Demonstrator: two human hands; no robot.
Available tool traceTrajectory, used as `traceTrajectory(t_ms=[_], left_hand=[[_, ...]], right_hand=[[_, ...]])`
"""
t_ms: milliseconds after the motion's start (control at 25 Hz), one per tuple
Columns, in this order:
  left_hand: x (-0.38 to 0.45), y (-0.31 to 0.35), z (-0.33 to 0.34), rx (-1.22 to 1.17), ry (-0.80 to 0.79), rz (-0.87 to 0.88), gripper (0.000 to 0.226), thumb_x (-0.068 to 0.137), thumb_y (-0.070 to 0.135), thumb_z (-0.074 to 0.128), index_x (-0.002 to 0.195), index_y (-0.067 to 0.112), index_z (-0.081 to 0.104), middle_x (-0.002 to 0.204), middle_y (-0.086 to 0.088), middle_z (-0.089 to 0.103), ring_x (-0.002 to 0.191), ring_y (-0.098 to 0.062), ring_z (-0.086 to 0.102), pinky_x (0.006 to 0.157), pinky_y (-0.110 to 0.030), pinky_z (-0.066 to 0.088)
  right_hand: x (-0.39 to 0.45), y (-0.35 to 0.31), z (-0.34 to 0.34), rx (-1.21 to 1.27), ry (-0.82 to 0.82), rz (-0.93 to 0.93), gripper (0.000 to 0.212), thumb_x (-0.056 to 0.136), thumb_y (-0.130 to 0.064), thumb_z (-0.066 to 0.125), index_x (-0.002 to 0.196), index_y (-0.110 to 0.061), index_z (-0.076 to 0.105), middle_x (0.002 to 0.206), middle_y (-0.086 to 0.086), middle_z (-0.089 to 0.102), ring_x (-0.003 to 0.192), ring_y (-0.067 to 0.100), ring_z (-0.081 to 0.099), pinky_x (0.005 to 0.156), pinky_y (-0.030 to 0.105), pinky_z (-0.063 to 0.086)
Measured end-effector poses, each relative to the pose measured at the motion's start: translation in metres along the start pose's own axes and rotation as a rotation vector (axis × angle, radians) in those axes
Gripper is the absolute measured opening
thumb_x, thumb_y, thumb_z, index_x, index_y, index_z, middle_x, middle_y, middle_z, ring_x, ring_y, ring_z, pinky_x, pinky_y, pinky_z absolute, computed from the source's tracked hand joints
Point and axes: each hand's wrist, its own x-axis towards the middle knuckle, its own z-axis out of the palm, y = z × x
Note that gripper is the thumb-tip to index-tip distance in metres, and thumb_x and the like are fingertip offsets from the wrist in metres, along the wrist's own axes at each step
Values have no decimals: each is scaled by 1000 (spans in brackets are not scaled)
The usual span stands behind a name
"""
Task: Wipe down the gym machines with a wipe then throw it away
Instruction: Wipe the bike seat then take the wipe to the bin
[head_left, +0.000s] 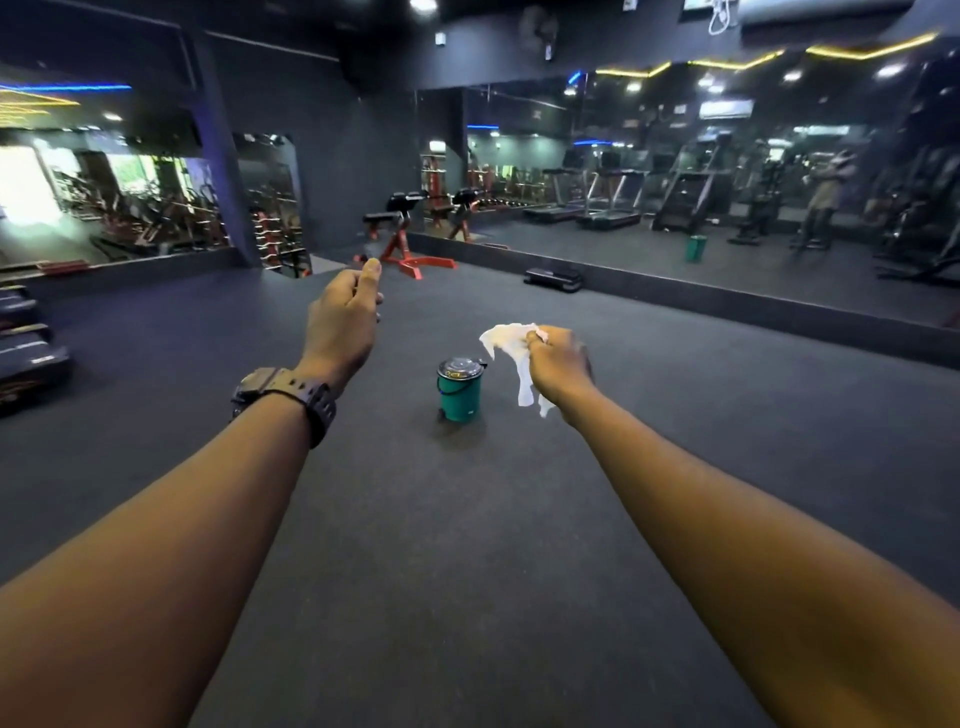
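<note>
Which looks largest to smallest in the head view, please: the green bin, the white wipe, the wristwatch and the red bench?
1. Red bench, though it stands farthest away.
2. Green bin and wristwatch: about alike; the watch is nearer the camera, so I leave them unranked.
3. White wipe, crumpled and partly hidden in the right hand.

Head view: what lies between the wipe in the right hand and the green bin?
Nothing. In the head view, the wipe, gripped by the right hand, hangs just right of the green bin; only bare dark floor shows between.
</note>
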Motion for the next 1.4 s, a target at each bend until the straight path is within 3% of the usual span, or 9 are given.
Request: traceTrajectory(t_ms=[320,520,680,840,1040,1200,1400], left_hand=[[204,-114,63,-48,-83,-18,42,94,63,37,85,28,59,92,3,67,87,-22,67,91,-52,52],[325,-188,122,-81,-152,-76,42,93,64,37,85,29,59,94,1,67,85,-22,65,93,-54,51],[438,-244,152,-142,-164,-141,40,95,62,37,91,30,61,102,-3,68,88,-20,64,89,-49,51],[546,-316,171,-162,-146,-170,46,88,69,35,91,31,61,102,-3,68,89,-21,64,91,-51,51],[683,-403,202,-214,-243,-220,53,80,74,35,90,29,61,98,-2,68,85,-20,63,93,-53,50],[788,-450,232,-239,-313,-241,43,96,62,37,92,26,60,98,-2,66,86,-21,62,84,-44,50],[899,-509,306,-253,-417,-213,41,97,60,37,92,27,60,97,-2,65,83,-17,60,75,-37,47]], right_hand=[[190,1,137,-7,32,65,35,98,-31,38,104,-16,69,111,15,68,93,35,63,81,40,54],[328,18,216,-7,19,116,37,99,-30,38,114,-15,68,119,17,66,105,35,62,85,39,49],[435,9,287,-48,8,130,37,99,-30,38,114,-13,68,119,17,66,103,36,61,86,41,52],[532,7,363,-83,11,150,37,100,-29,37,115,-13,67,117,17,66,101,35,61,86,41,52],[639,15,465,-123,37,247,36,99,-30,39,116,-15,67,115,17,68,101,34,64,83,37,51],[715,13,521,-106,76,300,34,97,-28,40,107,-14,69,108,16,70,94,34,66,79,36,50],[823,41,587,-95,123,376,36,99,-29,39,115,-14,67,113,15,68,97,34,65,77,34,47]])
